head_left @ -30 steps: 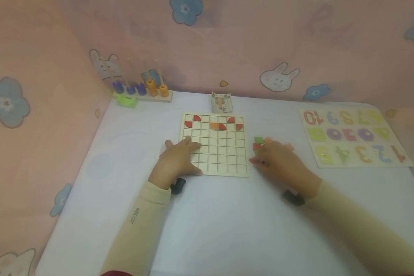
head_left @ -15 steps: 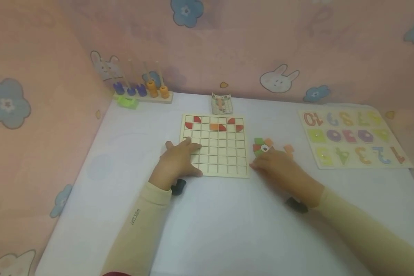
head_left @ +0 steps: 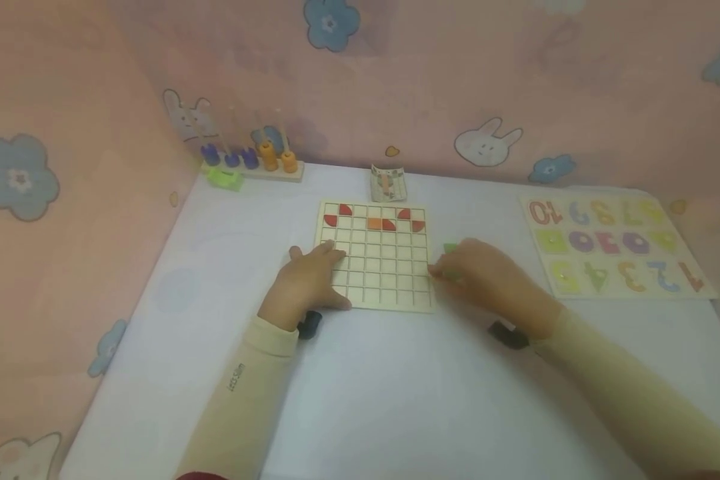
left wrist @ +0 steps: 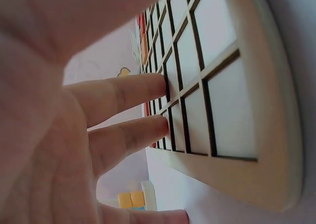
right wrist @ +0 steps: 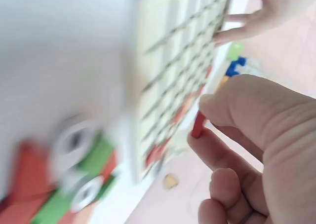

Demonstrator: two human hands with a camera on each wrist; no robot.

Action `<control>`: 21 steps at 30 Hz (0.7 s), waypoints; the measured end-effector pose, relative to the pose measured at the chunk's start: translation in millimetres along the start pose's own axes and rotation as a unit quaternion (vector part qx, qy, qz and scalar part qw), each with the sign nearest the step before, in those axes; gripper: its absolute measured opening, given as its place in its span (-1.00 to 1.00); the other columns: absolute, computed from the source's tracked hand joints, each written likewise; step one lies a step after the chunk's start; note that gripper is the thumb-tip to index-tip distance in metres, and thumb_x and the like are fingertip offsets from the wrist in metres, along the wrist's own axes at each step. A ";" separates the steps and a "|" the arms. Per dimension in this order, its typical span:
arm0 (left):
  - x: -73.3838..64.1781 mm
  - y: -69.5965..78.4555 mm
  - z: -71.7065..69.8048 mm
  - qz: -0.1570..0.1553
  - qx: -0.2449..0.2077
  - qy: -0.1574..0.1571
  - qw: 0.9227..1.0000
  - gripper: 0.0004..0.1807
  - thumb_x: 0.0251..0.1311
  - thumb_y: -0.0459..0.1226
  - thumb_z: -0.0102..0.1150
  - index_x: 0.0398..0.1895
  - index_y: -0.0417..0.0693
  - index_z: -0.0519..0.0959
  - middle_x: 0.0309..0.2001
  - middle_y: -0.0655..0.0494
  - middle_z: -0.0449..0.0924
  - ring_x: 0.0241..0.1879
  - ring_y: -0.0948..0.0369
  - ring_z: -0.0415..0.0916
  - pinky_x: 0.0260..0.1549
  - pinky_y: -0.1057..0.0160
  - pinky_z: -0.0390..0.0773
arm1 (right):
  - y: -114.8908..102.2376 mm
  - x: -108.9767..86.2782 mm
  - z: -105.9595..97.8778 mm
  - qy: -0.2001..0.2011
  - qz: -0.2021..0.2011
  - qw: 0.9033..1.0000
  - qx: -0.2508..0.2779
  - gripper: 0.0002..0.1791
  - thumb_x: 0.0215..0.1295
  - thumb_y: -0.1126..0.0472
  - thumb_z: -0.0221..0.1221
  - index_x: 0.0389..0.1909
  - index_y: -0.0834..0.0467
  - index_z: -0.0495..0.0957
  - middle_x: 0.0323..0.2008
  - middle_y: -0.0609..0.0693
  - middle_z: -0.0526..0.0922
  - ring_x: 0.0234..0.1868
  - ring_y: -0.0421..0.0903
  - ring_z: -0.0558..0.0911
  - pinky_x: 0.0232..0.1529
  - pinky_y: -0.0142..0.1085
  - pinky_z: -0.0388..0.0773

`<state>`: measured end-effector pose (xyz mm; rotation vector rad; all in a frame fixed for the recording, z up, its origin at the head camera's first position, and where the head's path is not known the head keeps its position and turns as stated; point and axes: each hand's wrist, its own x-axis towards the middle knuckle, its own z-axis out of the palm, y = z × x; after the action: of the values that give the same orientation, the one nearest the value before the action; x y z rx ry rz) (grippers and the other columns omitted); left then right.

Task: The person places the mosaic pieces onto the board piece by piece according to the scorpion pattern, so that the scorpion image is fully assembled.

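A square wooden grid board (head_left: pixel 390 270) lies on the white table. Several red quarter-round pieces (head_left: pixel 331 221) and one orange square piece (head_left: pixel 375 224) sit in its far rows. My left hand (head_left: pixel 303 283) rests across the board's left side with fingers spread; in the left wrist view two fingertips touch the grid. Thumb and index finger of my right hand (head_left: pixel 486 280) pinch a small red piece (right wrist: pixel 198 125), seen edge-on, close to the board's right edge. Beside the board, the right hand partly hides loose pieces, among them a green one (head_left: pixel 451 247) and a round white one (right wrist: pixel 74 141).
A small patterned card (head_left: pixel 388 184) stands behind the board. At the back left is a peg counting stand (head_left: pixel 252 168) with a light green piece (head_left: pixel 223 179) before it. A number puzzle board (head_left: pixel 612 247) lies on the right. Papered walls (head_left: pixel 408 87) border the table.
My right hand has moved slightly left to the board's edge and covers most of the loose pieces that showed half a second ago. My left hand stays in place.
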<state>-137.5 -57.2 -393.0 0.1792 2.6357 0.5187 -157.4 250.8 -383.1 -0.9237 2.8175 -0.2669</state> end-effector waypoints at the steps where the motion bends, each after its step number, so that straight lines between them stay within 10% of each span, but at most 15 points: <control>1: -0.1 0.2 -0.4 0.000 0.003 0.000 1.000 0.10 -0.06 0.03 0.72 0.60 0.10 0.38 0.67 0.05 0.10 0.14 -0.16 0.24 -0.02 0.00 0.48 | -4.6 6.6 -3.1 0.004 -0.006 1.000 0.012 -0.79 0.37 0.18 0.44 -0.01 0.06 0.83 -0.15 -0.07 0.81 -0.13 -0.01 0.60 0.02 -0.10 0.56; 11: 2.8 1.7 4.0 -0.019 0.022 0.004 1.000 0.11 -0.09 0.09 0.72 0.60 0.15 0.40 0.67 0.03 0.12 0.25 -0.28 0.27 0.05 -0.11 0.51 | -47.4 89.3 -1.4 -0.001 -0.073 0.997 0.013 -0.83 0.38 0.17 0.42 -0.07 0.08 0.85 -0.21 -0.05 0.82 -0.19 0.00 0.61 -0.05 -0.11 0.55; 21: 2.5 0.5 2.5 -0.010 0.024 0.014 1.000 0.09 -0.11 0.10 0.73 0.57 0.16 0.43 0.64 0.02 0.17 0.20 -0.27 0.27 -0.02 -0.08 0.54 | -61.7 114.2 13.6 -0.015 -0.088 0.996 -0.001 -0.77 0.35 0.30 0.33 -0.05 0.09 0.85 -0.18 -0.01 0.81 -0.10 0.03 0.65 0.05 -0.11 0.58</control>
<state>-138.5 -55.5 -395.9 0.1607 2.6761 0.4532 -210.3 132.0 -394.2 -1.1672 2.7136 -0.2690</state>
